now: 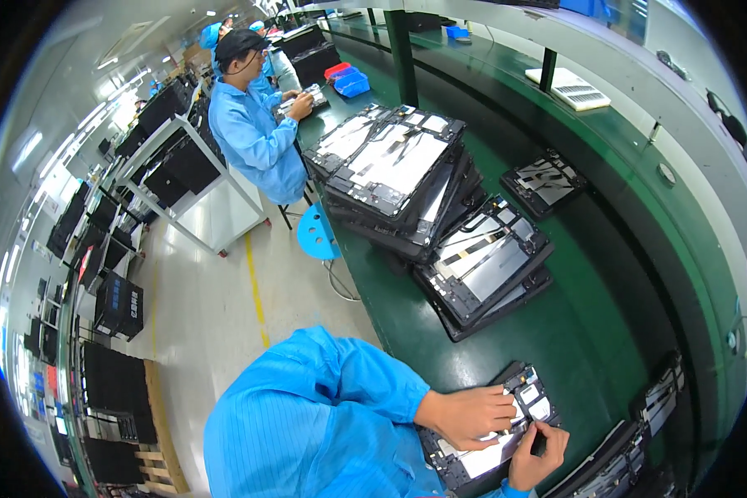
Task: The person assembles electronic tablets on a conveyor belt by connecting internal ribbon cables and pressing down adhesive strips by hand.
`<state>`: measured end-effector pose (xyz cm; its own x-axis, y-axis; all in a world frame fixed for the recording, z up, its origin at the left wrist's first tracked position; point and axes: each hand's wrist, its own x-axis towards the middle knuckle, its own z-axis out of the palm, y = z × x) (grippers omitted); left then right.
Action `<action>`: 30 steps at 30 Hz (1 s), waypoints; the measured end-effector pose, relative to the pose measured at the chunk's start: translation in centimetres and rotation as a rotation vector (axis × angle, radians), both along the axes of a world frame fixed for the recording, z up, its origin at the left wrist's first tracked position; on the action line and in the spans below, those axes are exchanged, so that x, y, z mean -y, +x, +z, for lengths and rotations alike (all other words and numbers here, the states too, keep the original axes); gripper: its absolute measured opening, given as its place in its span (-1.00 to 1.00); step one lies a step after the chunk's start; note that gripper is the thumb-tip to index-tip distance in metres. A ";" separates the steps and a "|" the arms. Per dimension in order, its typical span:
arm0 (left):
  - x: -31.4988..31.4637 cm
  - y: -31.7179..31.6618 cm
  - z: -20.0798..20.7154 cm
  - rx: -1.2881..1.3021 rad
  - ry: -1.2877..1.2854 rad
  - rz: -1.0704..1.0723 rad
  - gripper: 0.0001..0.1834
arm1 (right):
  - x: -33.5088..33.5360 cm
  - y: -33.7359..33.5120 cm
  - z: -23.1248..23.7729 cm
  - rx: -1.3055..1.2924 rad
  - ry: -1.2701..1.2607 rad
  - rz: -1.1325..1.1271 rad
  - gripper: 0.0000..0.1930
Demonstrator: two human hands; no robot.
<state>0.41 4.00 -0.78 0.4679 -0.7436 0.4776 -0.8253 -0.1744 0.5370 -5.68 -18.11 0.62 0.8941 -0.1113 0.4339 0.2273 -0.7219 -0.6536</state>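
An opened tablet [488,460] lies on the green bench at the lower right, its pale battery and dark circuit parts exposed. My left hand [471,417] rests across its upper part with the fingers stretched out, slightly bent, the tips touching the inside of the tablet. Over the tablet's right side, my right hand [541,456] is closed, thumb and forefinger pinched close to the left fingertips. Whatever those fingers pinch is too small to make out; a dark patch shows beneath them.
Ahead stand a tall stack of opened tablets [394,162] and a lower stack [485,257]. Another tablet [544,181] lies beside the rail. More tablets [602,465] are at the lower right. A co-worker in blue [253,133] sits farther along the bench [361,286], near a blue stool [315,232].
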 end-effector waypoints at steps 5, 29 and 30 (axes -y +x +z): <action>1.8 -1.9 1.2 -0.259 0.109 0.079 -0.44 | -0.3 -0.8 0.1 -0.086 0.047 -0.082 -0.93; 2.7 -3.2 -0.6 -0.262 0.170 -0.200 -0.33 | 1.4 -3.9 -2.8 -0.204 0.500 -0.178 -0.91; 2.7 -3.3 -0.6 -0.252 0.205 -0.260 -0.33 | 1.5 -4.4 -2.1 -0.228 0.434 -0.191 -0.91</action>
